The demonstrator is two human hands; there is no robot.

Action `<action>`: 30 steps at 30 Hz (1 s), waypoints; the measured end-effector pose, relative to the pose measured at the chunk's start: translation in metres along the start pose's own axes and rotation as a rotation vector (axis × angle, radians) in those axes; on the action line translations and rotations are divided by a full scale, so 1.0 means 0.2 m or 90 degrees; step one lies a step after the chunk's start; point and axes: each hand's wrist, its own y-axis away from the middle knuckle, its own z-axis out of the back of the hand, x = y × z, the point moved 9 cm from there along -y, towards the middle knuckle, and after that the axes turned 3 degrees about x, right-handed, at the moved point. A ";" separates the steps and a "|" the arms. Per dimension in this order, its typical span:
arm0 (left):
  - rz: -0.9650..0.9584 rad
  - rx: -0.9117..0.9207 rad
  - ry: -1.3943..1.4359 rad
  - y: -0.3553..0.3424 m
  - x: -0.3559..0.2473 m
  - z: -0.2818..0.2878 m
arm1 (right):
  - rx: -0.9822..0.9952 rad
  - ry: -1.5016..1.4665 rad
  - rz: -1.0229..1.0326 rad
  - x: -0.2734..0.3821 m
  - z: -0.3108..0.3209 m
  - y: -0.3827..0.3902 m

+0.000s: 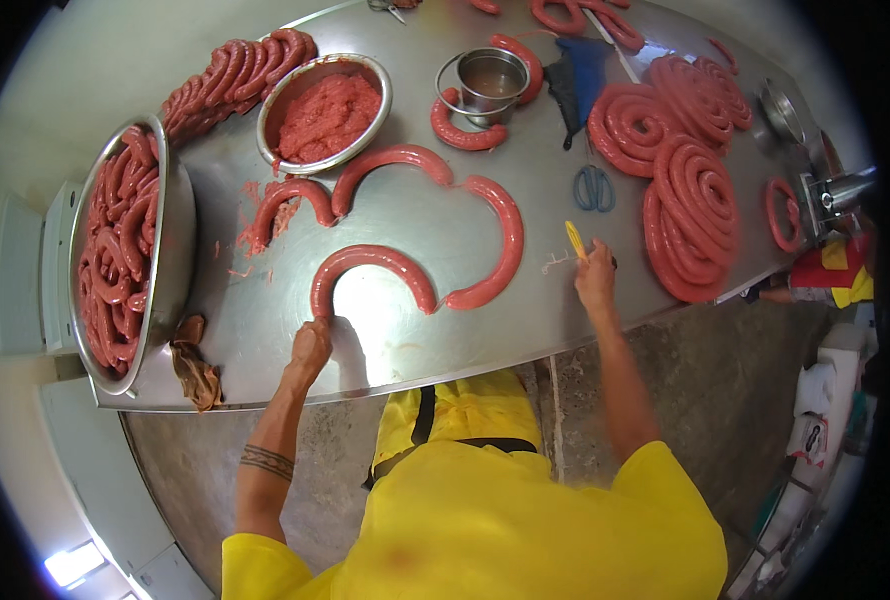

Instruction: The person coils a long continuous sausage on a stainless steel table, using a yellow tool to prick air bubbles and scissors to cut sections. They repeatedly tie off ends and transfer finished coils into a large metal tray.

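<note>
My left hand point(312, 345) grips the near end of a curved raw sausage point(370, 258) at the centre of the steel table. Two more arched sausage lengths point(395, 158) point(500, 230) lie beyond it, with a short one point(295, 192) among meat scraps at the left. My right hand point(595, 268) holds a small yellow-handled tool point(576, 237), its far end hidden by my fingers, beside thin bits of string or casing point(561, 262). Just above it lie blue scissors point(593, 187).
Steel bowls of sausages point(173, 250) and mince point(365, 130), piled links point(240, 70), a pot point(492, 80), sausage coils point(690, 230), a blue-black cloth point(582, 75) and a steel machine point(840, 195) share the table point(460, 355). A brown rag point(197, 370) lies front left. Another person point(835, 275) is at far right.
</note>
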 end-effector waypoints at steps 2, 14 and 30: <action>-0.054 0.028 0.072 0.00 -0.05 -0.02 | 0.067 -0.068 0.051 -0.06 -0.02 -0.02; 0.157 0.111 0.909 0.17 -0.22 -0.22 | 0.956 -0.286 0.481 1.53 -0.13 1.27; 0.112 -0.066 0.766 0.33 -0.17 -0.18 | 0.712 -0.424 0.212 2.30 -0.64 0.08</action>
